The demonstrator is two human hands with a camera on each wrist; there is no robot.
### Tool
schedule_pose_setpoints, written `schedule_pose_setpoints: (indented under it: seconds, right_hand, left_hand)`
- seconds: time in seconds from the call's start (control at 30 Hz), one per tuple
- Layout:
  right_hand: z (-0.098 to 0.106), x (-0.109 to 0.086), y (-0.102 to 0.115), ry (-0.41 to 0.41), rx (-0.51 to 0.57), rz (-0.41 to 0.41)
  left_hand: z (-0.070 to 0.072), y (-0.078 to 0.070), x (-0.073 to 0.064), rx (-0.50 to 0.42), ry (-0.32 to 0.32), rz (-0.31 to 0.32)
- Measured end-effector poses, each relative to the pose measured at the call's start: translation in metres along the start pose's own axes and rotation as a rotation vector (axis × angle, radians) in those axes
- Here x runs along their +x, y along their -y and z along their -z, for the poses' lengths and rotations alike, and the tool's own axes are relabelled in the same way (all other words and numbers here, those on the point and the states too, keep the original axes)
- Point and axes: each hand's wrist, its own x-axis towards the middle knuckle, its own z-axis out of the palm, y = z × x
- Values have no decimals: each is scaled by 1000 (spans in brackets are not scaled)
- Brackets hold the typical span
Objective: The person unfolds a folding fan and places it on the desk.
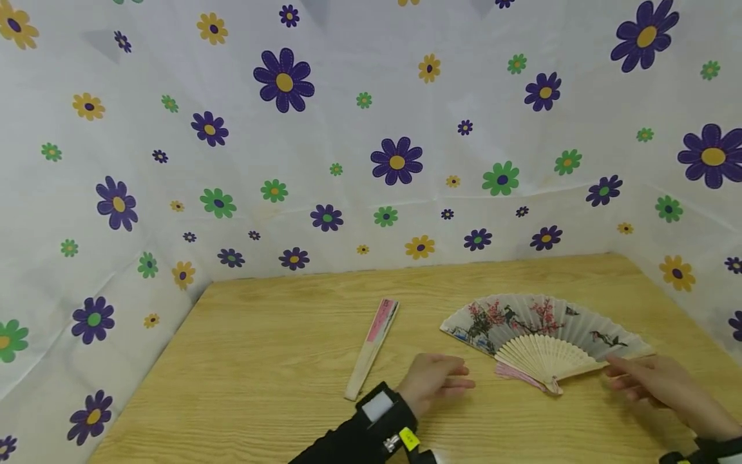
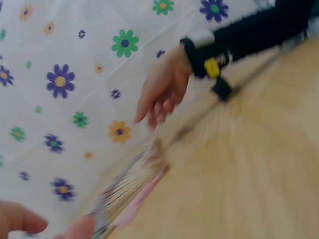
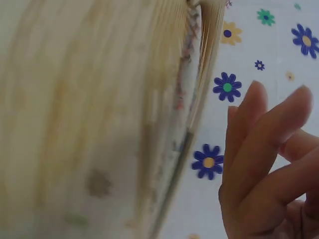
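An opened folding fan (image 1: 551, 348) lies on the table, with pale wooden ribs, a whitish leaf painted with blossoms and birds, and a pink tassel (image 1: 516, 374) by its pivot. At the fan's right edge my right hand (image 1: 661, 383) hovers with loosely bent fingers; the right wrist view shows a gap between this hand (image 3: 269, 184) and the fan (image 3: 187, 74). My left hand (image 1: 435, 380) is left of the fan, fingers extended and holding nothing. Beyond it, a second fan, folded shut (image 1: 373, 351), lies slantwise with a pink-and-white leaf edge.
The wooden table (image 1: 261, 361) meets a white flower-patterned cloth (image 1: 336, 135) at the back and both sides. Dark sleeves and wrist-worn cameras (image 1: 400, 419) sit behind the hands. The left wrist view is partly blurred.
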Motion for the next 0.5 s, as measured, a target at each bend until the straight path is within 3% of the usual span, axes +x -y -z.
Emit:
schedule_pose_setpoints:
  seconds: [0.1,0.17,0.23,0.33,0.43,0.5]
  right_hand:
    - [-10,-7,24,-39,-107,109]
    - [-24,-11,48,-44,-140,200]
    - [-45,-14,79,-32,-158,305]
    - [-88,-13,128,-16,-165,459]
    - [-136,-8,170,0,-187,542]
    - [-168,-1,191,-10,-225,556]
  left_hand:
    - [46,-15,-16,170,44,-113]
    - [75,-30,-25,244,4,-189]
    - [100,-47,-34,271,-111,-280]
    - [131,-73,-47,337,-336,-458]
    - [151,-89,-57,495,-532,-606]
    - [158,-93,-62,599,-594,-673]
